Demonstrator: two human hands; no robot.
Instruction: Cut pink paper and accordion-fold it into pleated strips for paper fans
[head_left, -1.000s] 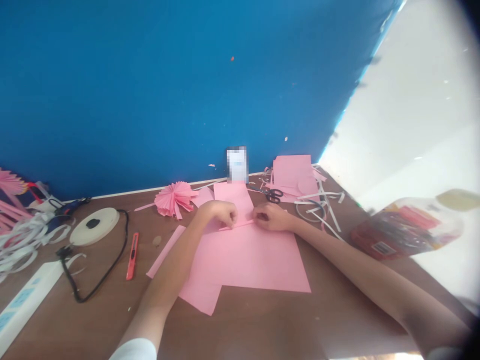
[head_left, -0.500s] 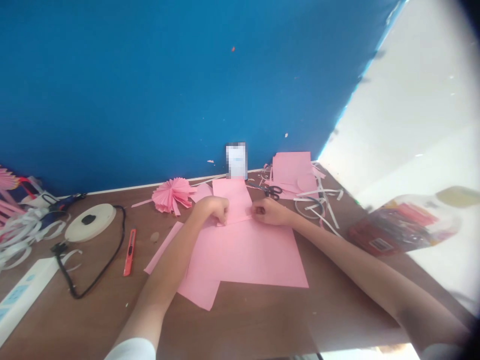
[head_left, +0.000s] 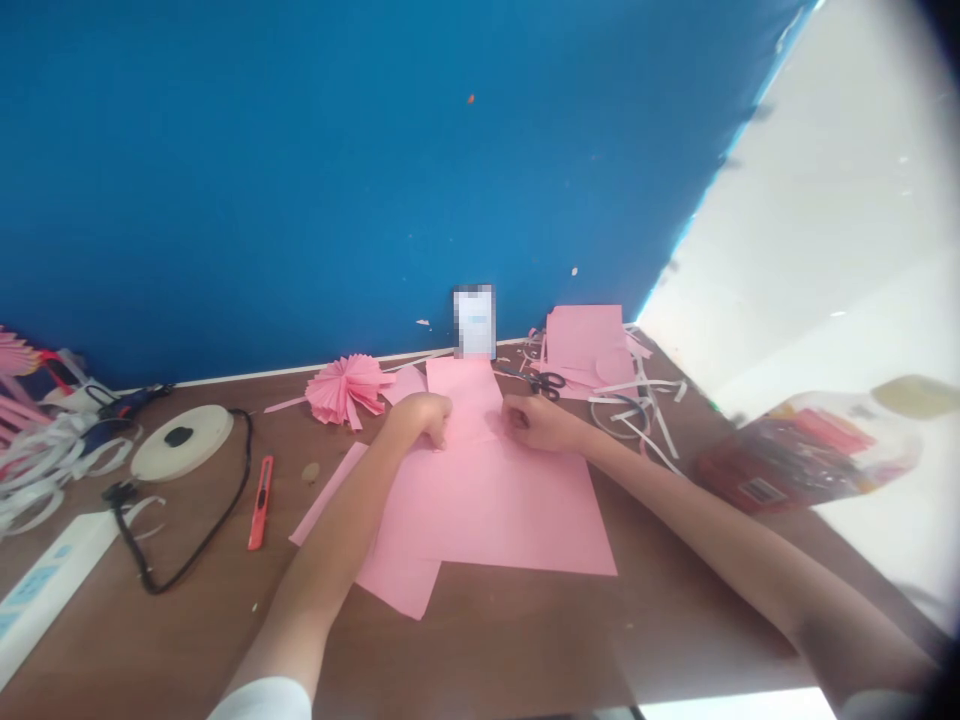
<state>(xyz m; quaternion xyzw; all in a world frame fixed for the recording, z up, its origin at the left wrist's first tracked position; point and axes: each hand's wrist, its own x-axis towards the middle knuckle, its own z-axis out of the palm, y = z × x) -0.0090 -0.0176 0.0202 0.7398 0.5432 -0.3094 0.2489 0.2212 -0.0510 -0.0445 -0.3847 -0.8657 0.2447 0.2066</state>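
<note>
My left hand (head_left: 427, 416) is closed, fingers curled at the left edge of a narrow pink sheet of paper (head_left: 466, 392). On the opposite edge, my right hand (head_left: 541, 424) pinches the same sheet with thumb and fingers together. The narrow sheet runs back toward the wall, and its near end lies over a wider pink sheet (head_left: 517, 515) flat on the table. More pink paper (head_left: 401, 585) sticks out from under the wide sheet at the front left. My fingers partly hide the sheet's edges.
A phone-like device (head_left: 474, 322), blurred, leans on the blue wall. Scissors (head_left: 546, 383), white paper strips (head_left: 656, 415) and pink sheets (head_left: 589, 335) lie right. Leftward are a pleated pink paper rosette (head_left: 347, 388), a red cutter knife (head_left: 260, 503), and a round cream object (head_left: 184, 440).
The near edge of the narrow sheet, a distinct line between my hands before, is now fainter. My left fingers have shifted slightly left; the right hand is almost still.
</note>
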